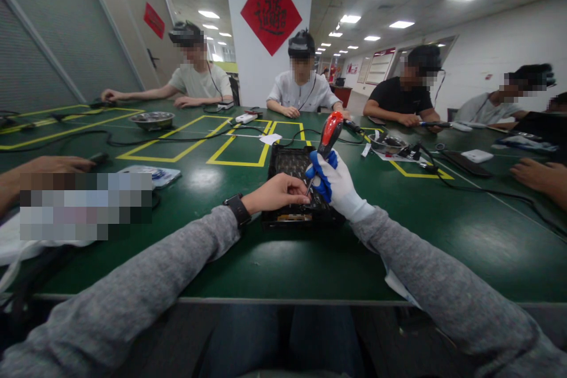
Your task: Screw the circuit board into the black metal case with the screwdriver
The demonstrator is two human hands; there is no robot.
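A black, open-topped rectangular casing [287,156] lies on the green table in front of me, with a brownish strip [295,218] along its near side. In my right hand [339,180], which wears a white glove with blue on it, is a screwdriver [331,133] with a red and black handle. The shaft slants down to the left into the casing. My left hand [283,192], bare with a dark watch on the wrist, rests over the casing. Its fingers are pinched beside the screwdriver's tip; whatever they hold is too small to make out.
Yellow tape rectangles [239,163] mark the green table [212,266]. A metal bowl [152,120] stands at back left, another bowl [390,143] with loose parts at right. Black cables cross the surface. Several co-workers sit around; a person's hand [66,166] is at left, another [538,174] at right.
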